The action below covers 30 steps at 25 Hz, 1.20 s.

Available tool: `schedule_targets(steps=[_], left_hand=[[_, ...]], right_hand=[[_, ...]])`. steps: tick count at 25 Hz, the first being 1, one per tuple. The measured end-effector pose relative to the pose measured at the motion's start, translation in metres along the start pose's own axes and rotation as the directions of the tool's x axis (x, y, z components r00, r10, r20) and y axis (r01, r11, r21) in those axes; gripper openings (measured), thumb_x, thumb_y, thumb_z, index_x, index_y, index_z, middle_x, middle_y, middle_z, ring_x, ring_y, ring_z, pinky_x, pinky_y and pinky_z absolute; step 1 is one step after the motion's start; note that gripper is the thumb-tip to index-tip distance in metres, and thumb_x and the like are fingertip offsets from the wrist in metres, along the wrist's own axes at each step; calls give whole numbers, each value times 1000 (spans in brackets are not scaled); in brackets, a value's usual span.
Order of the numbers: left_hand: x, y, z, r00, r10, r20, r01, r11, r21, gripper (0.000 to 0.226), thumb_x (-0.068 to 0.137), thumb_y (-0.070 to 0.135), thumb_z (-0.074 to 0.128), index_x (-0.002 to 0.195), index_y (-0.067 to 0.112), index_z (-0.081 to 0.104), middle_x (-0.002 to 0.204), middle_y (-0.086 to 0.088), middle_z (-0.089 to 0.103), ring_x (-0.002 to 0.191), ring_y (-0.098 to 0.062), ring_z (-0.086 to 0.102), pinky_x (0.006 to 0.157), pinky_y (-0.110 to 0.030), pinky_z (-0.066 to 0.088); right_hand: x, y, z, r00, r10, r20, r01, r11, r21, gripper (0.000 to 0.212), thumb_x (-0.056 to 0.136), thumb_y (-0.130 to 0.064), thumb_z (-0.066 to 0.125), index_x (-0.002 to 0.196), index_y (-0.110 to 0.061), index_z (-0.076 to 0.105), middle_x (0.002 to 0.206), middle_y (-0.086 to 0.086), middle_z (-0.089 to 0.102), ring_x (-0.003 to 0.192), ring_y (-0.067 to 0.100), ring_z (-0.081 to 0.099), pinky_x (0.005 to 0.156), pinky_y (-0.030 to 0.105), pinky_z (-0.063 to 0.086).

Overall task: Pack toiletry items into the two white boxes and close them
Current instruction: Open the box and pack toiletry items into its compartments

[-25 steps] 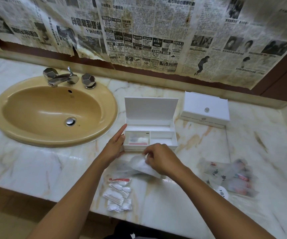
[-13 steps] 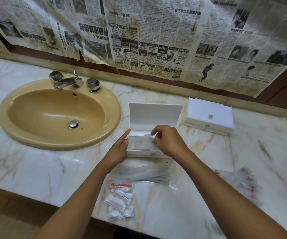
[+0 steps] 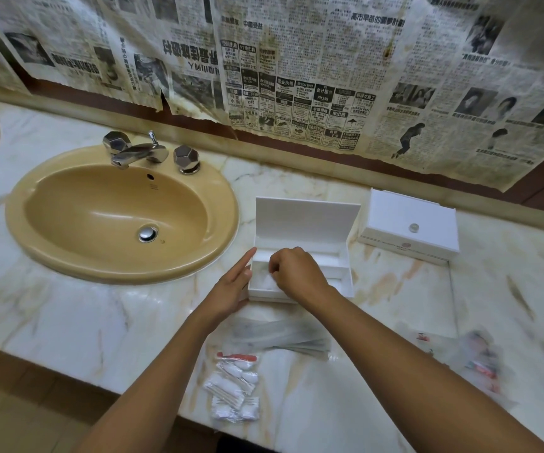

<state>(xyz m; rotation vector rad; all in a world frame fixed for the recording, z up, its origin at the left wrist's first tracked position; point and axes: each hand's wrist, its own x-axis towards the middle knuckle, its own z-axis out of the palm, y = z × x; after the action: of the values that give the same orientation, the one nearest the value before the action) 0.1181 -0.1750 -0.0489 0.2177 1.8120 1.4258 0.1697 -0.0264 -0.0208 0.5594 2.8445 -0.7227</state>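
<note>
Dim, warm light — wide-angle bowing at edges, perhaps motion blur lower right.

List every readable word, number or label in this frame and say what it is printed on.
"中國受益": headline on the yellowed newspaper sheets covering the wall.
"RM299": small advertisement on the same newspaper.
"4000": another advertisement there.
Remaining newspaper columns: too small to read.
Red emblem and line of print on the closed white box: blurred, unreadable.
Open white box, clear packets of cotton buds: no readable text.
</note>
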Motion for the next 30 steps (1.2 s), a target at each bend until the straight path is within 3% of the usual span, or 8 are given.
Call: schedule_targets(steps=[3, 8, 12, 15, 19, 22, 26, 30], left_hand=[[-1, 1, 0, 1000, 0, 0, 0, 1000, -12, 38, 105, 34, 36, 127, 65, 42, 114, 6, 48, 102, -6, 47, 88, -21, 46], [0, 1, -2, 1000, 11, 10, -11, 1000, 1, 38, 104, 37, 38, 131, 64, 40, 151, 7, 40, 142, -11, 32, 98, -29, 43], [-1, 1, -1, 1000, 16, -1, -16, 1000, 14, 40, 104, 35, 38, 136, 59, 41, 151, -15, 33, 143, -23, 31, 93, -25, 46], [1, 0, -2, 1000, 21, 9, -21, 1000, -1, 39, 104, 34, 38, 132, 61, 43, 150, -11, 38, 143, -20, 33, 88, -21, 48], [4, -4, -3, 1000, 8, 15, -7, 999, -39, 41, 105, 32, 37, 134, 59, 43, 150, -9, 41, 140, -17, 38, 79, -15, 51], [5, -5, -4, 1000, 5, 21, -4, 999, -44, 40, 105, 33, 37, 132, 61, 44, 150, -6, 42, 140, -17, 39, 84, -18, 52], [1, -1, -2, 1000, 14, 10, -14, 999, -44, 41, 106, 30, 36, 135, 57, 43, 154, -2, 37, 141, -19, 37, 80, -14, 54], [-1, 2, -1, 1000, 5, 14, -5, 1000, -1, 42, 106, 30, 34, 138, 56, 41, 151, -21, 27, 140, -27, 35, 81, -18, 51]], right_hand=[[-2, 0, 2, 999, -38, 1, 38, 999, -10, 25, 86, -3, 53, 91, -16, 74, 89, 6, 70, 84, 24, 65, 74, 33, 54], [-15, -3, -13, 996, -69, -58, 61, 990, -127, 26, 92, -13, 54, 113, -18, 69, 110, 5, 68, 104, 26, 62, 85, 35, 50], [-19, -11, -11, 996, -28, 86, 37, 993, -110, 26, 96, -27, 52, 100, -8, 70, 99, 10, 68, 92, 27, 63, 80, 36, 52], [-20, -14, 3, 974, 15, 225, 1, 998, -70, 42, 100, -40, 41, 90, -6, 63, 96, 11, 65, 89, 28, 60, 74, 35, 46], [-22, -20, 14, 972, 5, 236, 2, 1000, -28, 46, 103, -41, 30, 97, -8, 61, 104, 13, 63, 95, 30, 58, 74, 37, 43], [-26, -24, 14, 973, -18, 229, 27, 999, -39, 43, 104, -36, 30, 101, -8, 62, 106, 14, 62, 99, 31, 57, 78, 39, 44], [-36, -21, 15, 994, -74, 84, 88, 979, -182, 38, 101, -35, 38, 115, -8, 60, 117, 11, 54, 113, 28, 48, 84, 39, 44], [-34, -17, 19, 991, -30, 131, 54, 982, -183, 56, 99, -53, 31, 121, -7, 56, 127, 11, 51, 120, 27, 44, 92, 40, 41]])
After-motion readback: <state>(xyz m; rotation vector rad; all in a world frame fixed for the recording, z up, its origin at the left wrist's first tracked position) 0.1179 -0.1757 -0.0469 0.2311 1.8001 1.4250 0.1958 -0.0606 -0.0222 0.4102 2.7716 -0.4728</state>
